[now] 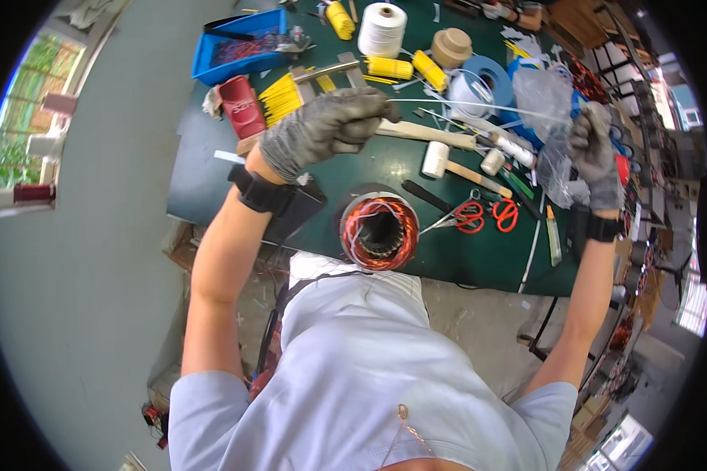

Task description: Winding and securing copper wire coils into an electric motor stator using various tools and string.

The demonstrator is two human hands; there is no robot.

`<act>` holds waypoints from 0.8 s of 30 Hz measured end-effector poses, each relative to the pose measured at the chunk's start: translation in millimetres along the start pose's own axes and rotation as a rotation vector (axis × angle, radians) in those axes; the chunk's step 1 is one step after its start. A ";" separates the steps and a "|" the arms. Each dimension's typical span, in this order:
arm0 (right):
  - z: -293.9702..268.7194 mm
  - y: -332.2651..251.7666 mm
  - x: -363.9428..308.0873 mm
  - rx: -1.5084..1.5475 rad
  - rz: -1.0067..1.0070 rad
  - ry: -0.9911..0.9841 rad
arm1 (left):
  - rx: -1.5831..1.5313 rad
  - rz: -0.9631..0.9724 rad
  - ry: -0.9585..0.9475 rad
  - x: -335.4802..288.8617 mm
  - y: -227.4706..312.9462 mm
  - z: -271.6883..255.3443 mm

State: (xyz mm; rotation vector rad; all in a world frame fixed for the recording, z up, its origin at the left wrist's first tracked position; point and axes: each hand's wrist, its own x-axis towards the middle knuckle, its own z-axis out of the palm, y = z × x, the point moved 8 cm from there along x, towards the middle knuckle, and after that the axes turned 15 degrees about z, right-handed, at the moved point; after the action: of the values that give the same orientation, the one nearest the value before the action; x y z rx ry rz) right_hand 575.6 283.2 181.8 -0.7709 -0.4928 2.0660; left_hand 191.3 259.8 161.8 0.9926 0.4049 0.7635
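Observation:
A thin white cord [479, 104] is stretched taut between my two gloved hands above the table. My left hand [326, 129], in a grey glove, is closed on its left end. Farther right, my right hand [593, 145], also gloved, has its fingers curled round the other end, beside a clear plastic bag [543, 93]. Below the cord, at the near table edge, stands a round motor stator [353, 228] with orange copper windings and its open bore facing up. Scissors with red handles [470, 217] lie right of the stator.
The green table [448, 263] holds a white-headed mallet [436, 159], a large white thread spool [382, 30], yellow bundles [389, 67], a blue tape roll [491, 77] and a red box [242, 106]. A blue bin [206, 69] sits at the far left. A wall [110, 235] rises to the left.

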 end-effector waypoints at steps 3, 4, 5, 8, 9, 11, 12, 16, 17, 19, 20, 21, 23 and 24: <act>-23.7 17.4 -13.1 0.001 -0.052 0.362 | -0.107 -0.026 0.107 -25.0 10.1 -19.5; -27.7 21.3 -11.9 0.002 -0.053 0.362 | -0.112 -0.005 0.130 -26.2 12.7 -22.4; -27.4 29.3 -8.6 -0.019 -0.011 0.295 | -0.113 -0.007 0.125 -27.2 15.4 -23.1; 8.6 48.5 11.9 -0.154 0.029 0.230 | 1.020 0.398 -0.048 -14.3 38.9 -22.6; 35.6 60.2 19.7 -0.218 0.024 0.289 | 1.009 0.404 -0.060 0.3 27.3 -14.9; 102.6 102.0 44.1 -0.243 0.200 0.152 | 1.124 0.707 0.065 21.7 30.1 16.2; 122.4 117.9 55.7 -0.248 0.252 0.098 | 1.126 0.706 0.066 29.9 24.7 33.6; 134.2 97.6 67.5 -0.281 0.204 0.081 | -0.066 0.066 0.007 46.3 -36.2 72.2; 112.2 73.5 61.2 -0.271 0.120 0.078 | -0.079 0.059 -0.037 39.7 -30.1 70.4; 74.4 50.5 50.2 -0.149 0.161 -0.030 | -0.151 -0.010 -0.058 20.5 -26.2 43.5; 57.0 43.2 41.3 -0.110 0.138 0.008 | -0.187 -0.030 -0.070 10.7 -20.2 33.1; 44.2 43.1 31.6 -0.070 0.111 0.050 | -0.223 -0.053 -0.087 2.3 -15.5 26.0; 35.5 57.5 24.2 -0.061 0.124 0.096 | -0.208 -0.071 -0.011 -9.2 -13.5 12.6; 29.2 62.3 22.9 -0.055 0.125 0.150 | -0.215 -0.086 0.003 -12.6 -14.2 9.6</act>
State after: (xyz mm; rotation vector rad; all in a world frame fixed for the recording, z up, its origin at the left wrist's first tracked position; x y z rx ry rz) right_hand 509.1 265.6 158.6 -1.0032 -0.4286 2.0969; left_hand 194.3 240.2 154.0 0.7684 0.3582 0.7149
